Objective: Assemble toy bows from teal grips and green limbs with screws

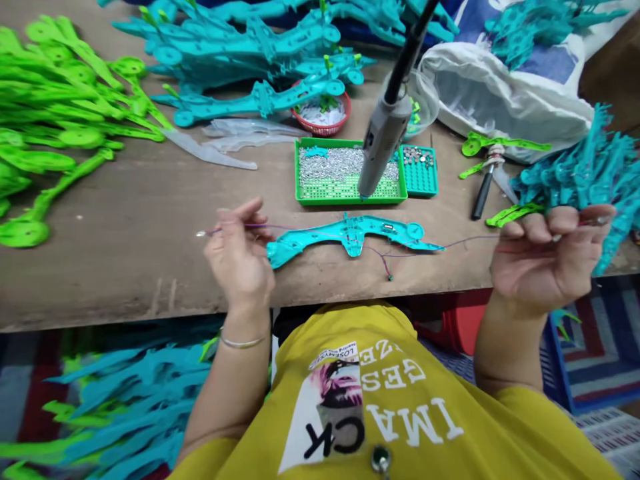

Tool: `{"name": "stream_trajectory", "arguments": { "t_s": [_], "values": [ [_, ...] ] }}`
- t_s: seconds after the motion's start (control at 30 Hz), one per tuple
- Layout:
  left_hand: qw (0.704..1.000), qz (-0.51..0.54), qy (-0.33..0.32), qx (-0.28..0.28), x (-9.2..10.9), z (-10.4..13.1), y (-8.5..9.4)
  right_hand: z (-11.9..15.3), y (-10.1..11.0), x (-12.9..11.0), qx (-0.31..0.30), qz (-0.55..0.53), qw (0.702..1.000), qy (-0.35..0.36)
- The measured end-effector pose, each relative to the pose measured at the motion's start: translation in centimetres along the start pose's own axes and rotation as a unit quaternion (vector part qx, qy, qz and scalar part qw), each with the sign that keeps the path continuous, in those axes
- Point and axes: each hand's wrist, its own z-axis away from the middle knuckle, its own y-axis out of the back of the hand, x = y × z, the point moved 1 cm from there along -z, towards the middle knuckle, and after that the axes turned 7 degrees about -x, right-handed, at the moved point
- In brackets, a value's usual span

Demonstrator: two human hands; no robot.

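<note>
The brown table [135, 207] bears a turquoise part [353, 235] and green tray [325, 189]

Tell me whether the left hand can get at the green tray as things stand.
Likely yes: nothing shows between the left hand and the left end of the green tray; the hanging grey tool overlaps only its right part. The thin wire at that hand might catch.

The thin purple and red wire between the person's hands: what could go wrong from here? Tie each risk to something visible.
1. Pulled too hard between left hand and right hand, the thin purple and red wire might strain at the branch carrying a small dark piece.
2. It passes across the turquoise plastic shell and could snag on raised parts.
3. Neither hand visibly grips that shell on the brown tabletop, so a caught wire might drag it.
</note>
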Motion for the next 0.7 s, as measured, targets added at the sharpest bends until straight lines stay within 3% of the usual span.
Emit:
{"name": "stream_trajectory", "arguments": {
  "t_s": [0.1,0.2,0.3,0.47,0.6,0.7],
  "values": [
    [0.999,0.000,0.047,0.014,-0.5,-0.6,2.5,-1.5,4.9,0.8,0.108,0.033,0.994,0.001],
    [0.996,-0.021,0.092,-0.001,-0.3,-0.4,4.3,-1.9,9.7,2.7,0.131,0.061,0.988,-0.058],
    [0.994,-0.037,0.100,0.001,-0.1,0.0,4.9,-1.4,12.3,4.8,0.188,0.055,0.975,-0.106],
    [0.992,-0.032,0.117,0.032,-0.9,0.2,4.4,-0.4,11.7,6.6,0.283,0.012,0.946,-0.155],
    [0.993,-0.035,0.110,0.032,-1.3,0.0,4.0,-0.1,11.3,7.0,0.291,0.012,0.944,-0.156],
    [0.996,-0.043,0.080,0.009,-0.6,0.3,3.3,-0.1,11.2,6.8,0.278,0.021,0.947,-0.158]
  ]
}}
